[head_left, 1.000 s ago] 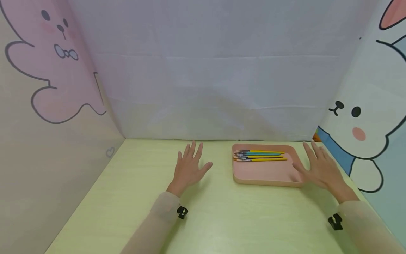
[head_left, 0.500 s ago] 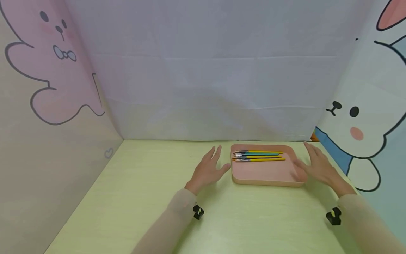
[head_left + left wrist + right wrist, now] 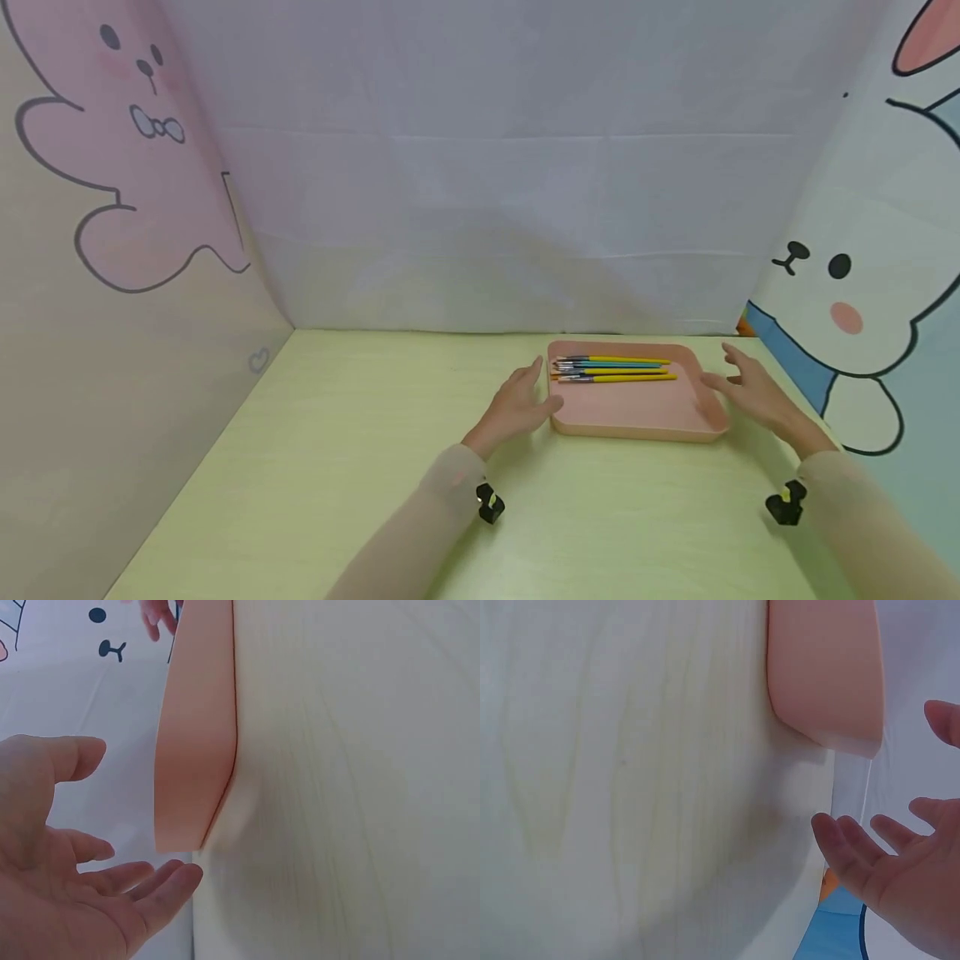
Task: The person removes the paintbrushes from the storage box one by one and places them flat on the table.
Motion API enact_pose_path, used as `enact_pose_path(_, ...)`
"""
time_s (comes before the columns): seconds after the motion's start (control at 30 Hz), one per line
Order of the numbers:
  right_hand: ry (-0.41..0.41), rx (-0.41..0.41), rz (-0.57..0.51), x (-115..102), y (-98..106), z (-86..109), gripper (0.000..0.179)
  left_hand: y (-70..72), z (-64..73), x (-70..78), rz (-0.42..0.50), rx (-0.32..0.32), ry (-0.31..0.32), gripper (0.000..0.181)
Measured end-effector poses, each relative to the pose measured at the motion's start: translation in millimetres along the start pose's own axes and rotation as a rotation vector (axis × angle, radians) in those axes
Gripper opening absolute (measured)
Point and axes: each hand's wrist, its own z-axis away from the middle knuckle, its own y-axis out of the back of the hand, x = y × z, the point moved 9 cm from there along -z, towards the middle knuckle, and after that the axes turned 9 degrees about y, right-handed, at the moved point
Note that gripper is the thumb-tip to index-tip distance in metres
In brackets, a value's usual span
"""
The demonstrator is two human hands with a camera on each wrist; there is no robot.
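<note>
A shallow pink tray (image 3: 630,412) lies on the table toward the back right. Several paintbrushes (image 3: 618,378) with yellow and teal handles lie side by side in its rear half, bristles to the left. My left hand (image 3: 517,407) is at the tray's left end, thumb over the rim and fingers spread, gripping nothing. In the left wrist view its loosely bent fingers (image 3: 169,896) are beside the tray's corner. At the right end, my right hand (image 3: 757,396) reaches in with thumb toward the rim; in the right wrist view a gap shows between its fingers (image 3: 847,847) and the tray wall.
The pale yellow table (image 3: 360,467) runs back to a whitish cloth wall (image 3: 480,233). Cartoon-printed panels stand on both sides, the right panel (image 3: 862,333) close beside my right hand. A black wrist device (image 3: 491,503) sits at my left sleeve.
My left hand has moved right, from over the bare table to the tray's left end. My right hand has shifted slightly, its fingers drawn lower at the tray's right end. Tray and brushes stay put.
</note>
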Motion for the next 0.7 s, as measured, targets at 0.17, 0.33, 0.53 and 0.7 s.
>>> enact_pose_path(0.17,-0.018,-0.042,-0.077,2.9,-1.8,4.6,0.092,-9.5,-4.6,-1.8,0.029,-0.017,0.024,0.080)
enact_pose_path(0.33,-0.004,-0.070,-0.148,6.9,-4.4,5.5,0.081,-14.5,-5.2,0.6,0.056,-0.029,0.008,0.079)
enact_pose_path(0.53,-0.007,-0.097,-0.229,12.0,-10.5,3.3,0.074,-19.3,-5.2,0.9,0.092,-0.053,0.002,0.075)
enact_pose_path(0.7,-0.004,-0.129,-0.244,12.2,-15.1,3.7,0.070,-22.1,-6.0,0.3,0.111,-0.059,0.002,0.073)
